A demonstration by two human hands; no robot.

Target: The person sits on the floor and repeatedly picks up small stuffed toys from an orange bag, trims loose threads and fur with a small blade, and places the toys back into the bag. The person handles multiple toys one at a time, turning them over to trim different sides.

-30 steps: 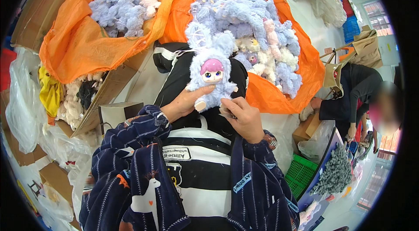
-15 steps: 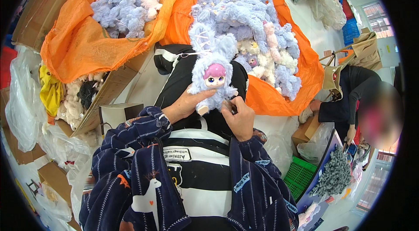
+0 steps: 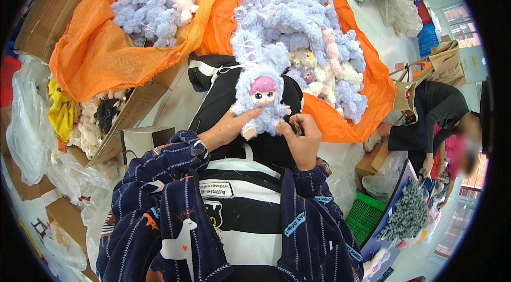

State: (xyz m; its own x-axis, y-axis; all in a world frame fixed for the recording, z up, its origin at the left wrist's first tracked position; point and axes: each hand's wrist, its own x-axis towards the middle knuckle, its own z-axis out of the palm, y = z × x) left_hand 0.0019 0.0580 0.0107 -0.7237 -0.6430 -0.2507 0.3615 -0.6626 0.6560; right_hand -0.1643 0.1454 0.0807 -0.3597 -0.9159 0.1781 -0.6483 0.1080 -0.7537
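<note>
A pale lavender-blue plush doll (image 3: pixel 248 85) with long rabbit ears, a smooth face and pink hair is propped over my lap, facing me. White lacing runs along one ear. My left hand (image 3: pixel 223 129) is closed round the doll's side, its thumb lying across the belly below the face. At the doll's foot on the other side is my right hand (image 3: pixel 304 142), with thumb and fingers pinched together. Something small and dark shows between those fingers, too little of it to name.
Ahead lies an orange sack (image 3: pixel 367 117) heaped with similar plush dolls (image 3: pixel 298 15). Another orange sack (image 3: pixel 80 69) with more dolls is at left, above a cardboard box (image 3: pixel 125 125). At right are a green crate (image 3: pixel 366 213) and a person bending over (image 3: pixel 426 111).
My right hand has shifted a little to the right, and its fingers have curled up more. The doll stays in my left hand, barely moved. The person at right has shifted posture.
</note>
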